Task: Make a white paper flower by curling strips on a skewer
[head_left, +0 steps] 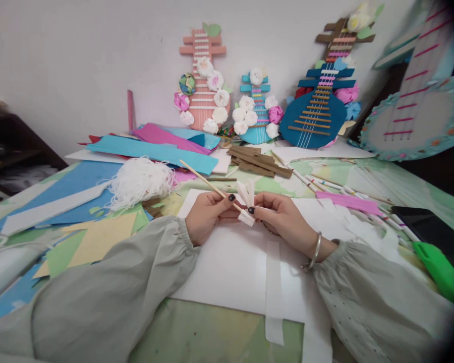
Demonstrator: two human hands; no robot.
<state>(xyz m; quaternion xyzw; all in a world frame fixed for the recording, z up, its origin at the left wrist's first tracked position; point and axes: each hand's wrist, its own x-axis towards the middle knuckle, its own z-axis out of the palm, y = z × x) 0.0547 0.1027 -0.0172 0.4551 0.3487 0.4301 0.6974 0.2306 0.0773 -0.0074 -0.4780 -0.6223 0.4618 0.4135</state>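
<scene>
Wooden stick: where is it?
Just left of centre in the head view, the wooden stick is in the left hand, beside the gathered white strip.

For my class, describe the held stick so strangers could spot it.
Find the big white sheet on the table, then the left hand above it. That hand holds the stick; unlike the gathered white paper beside it, the stick is straight and tan.

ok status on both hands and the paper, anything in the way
Left hand: grip on wooden stick. Right hand: grip on gathered white paper. White strip lies nearer, seemingly not blocking.
</scene>
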